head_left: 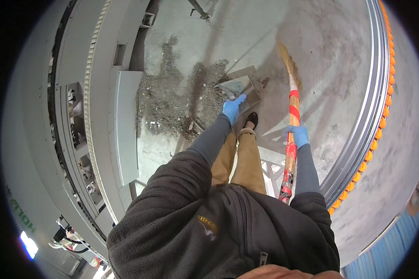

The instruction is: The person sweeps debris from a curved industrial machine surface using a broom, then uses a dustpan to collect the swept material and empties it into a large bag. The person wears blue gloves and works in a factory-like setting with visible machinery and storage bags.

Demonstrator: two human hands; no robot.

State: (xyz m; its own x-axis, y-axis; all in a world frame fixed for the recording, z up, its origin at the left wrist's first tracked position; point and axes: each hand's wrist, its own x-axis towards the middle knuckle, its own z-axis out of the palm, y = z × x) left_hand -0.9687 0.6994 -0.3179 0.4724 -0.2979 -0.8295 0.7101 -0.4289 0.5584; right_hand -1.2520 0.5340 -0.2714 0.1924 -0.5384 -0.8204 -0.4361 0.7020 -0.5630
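Observation:
My left hand (233, 109), in a blue glove, is closed on a grey metal dustpan (250, 98) held low over the floor in front of my feet. The dustpan's far side is next to a spread of dark shavings and grit (172, 104) with small pale scraps in it. My right hand (300, 135), also gloved in blue, is wrapped round the handle of a straw broom (294, 110) bound with red tape. Its bristles point away from me, to the right of the dustpan, apart from the shavings. The broom's lower handle end runs back beside my right forearm.
A long grey machine (104, 93) stands along the left, with a protruding panel (128, 125) beside the shavings. On the right, curved-looking metal rails (375, 88) are edged by a row of orange pieces (387, 100). My dark shoe (252, 119) is just behind the dustpan.

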